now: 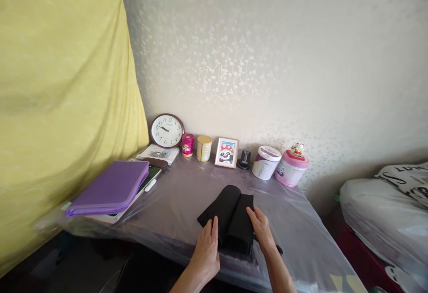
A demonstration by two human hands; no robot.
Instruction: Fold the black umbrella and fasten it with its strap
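Plastic-covered tabletop (297,226) spans the lower frame, with a folded black cloth (243,221) at lower centre, the right hand (261,228) pinching its right edge and the left hand (206,249), its grip unclear, against it, so uneven pressure could let the folds slip open.

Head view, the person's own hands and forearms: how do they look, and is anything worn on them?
The left hand and right hand are ungloved, with no ring discernible. Both forearms show no sleeve. A small black strip shows beside the right wrist; whether it is worn is unclear.
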